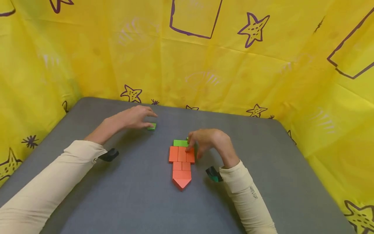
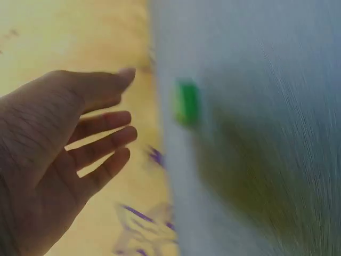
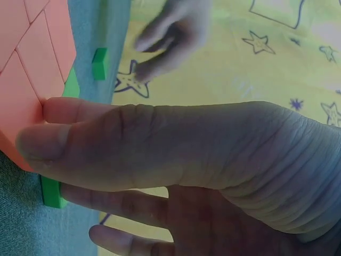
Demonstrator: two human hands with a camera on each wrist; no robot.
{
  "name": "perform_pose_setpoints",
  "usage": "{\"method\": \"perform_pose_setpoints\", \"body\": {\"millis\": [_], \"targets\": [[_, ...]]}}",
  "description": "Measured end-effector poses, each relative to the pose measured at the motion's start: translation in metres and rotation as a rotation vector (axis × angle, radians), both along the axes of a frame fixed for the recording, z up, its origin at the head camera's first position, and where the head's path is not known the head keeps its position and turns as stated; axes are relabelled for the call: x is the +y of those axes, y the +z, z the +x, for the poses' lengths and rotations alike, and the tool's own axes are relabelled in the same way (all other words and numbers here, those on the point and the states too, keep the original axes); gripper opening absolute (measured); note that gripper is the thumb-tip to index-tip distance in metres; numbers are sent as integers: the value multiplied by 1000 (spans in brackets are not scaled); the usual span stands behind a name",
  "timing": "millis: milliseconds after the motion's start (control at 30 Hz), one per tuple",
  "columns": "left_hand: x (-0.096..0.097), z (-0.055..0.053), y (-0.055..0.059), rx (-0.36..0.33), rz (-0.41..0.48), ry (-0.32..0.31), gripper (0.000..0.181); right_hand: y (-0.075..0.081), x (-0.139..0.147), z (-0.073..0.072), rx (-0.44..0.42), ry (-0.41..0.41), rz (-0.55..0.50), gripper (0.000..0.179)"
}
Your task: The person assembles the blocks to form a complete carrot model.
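Note:
Orange-red blocks point(image 1: 181, 175) lie fitted together flat, a triangular block at the near end. Along their far edge runs a green block point(image 1: 180, 143), partly covered by my right hand point(image 1: 208, 139). That hand's fingertips touch the top and right side of the orange-red blocks, its fingers fairly straight. Another bit of green point(image 3: 51, 192) shows beside its fingers in the right wrist view. Farther left, my left hand point(image 1: 132, 117) hovers with fingers spread near a small loose green block point(image 1: 151, 126). In the left wrist view this block point(image 2: 187, 104) stands apart from the fingertips.
The blocks lie on a grey table point(image 1: 140, 195) with rounded far corners. A yellow cloth point(image 1: 163, 71) with purple starfish drawings hangs behind and along both sides. Dark straps point(image 1: 109, 155) show under the cream sleeves point(image 1: 67, 178).

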State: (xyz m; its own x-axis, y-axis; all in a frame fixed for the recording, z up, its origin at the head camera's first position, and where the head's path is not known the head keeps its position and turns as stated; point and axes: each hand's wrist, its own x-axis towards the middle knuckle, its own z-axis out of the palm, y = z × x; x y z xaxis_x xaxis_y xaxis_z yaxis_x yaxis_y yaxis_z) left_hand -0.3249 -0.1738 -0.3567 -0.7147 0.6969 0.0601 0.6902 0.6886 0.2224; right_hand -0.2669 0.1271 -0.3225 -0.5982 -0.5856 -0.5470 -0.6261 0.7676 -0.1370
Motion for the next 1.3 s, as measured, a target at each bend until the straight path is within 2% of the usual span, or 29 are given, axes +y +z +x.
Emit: {"method": "perform_pose_setpoints", "body": {"millis": [100, 200, 300, 433, 600, 733, 967, 1133, 1300], "targets": [[-13, -20, -15, -102, -20, -12, 44, -2, -2, 1, -1, -17, 2, 45], [-18, -26, -25, -139, -13, -31, 29, -3, -6, 2, -5, -5, -6, 44], [-16, -23, -28, -107, -1, -55, 18, -5, -10, 1, -19, 6, -13, 45], [2, -15, -29, -66, 53, -112, 20, -5, -12, 0, -18, 34, -7, 45], [28, -2, -36, -139, 98, -161, 28, -5, -13, 0, -14, 53, -9, 41], [35, 6, -41, -187, 132, -171, 30, -5, -17, 0, -11, 61, -14, 40], [33, 8, -45, -209, 180, -168, 29, -5, -20, 0, -8, 40, -6, 40], [37, 7, -45, -221, 174, -179, 30, -5, -16, -2, -18, 42, 5, 41], [39, 8, -44, -233, 166, -155, 31, -6, -13, 0, -12, 47, -9, 42]]}}
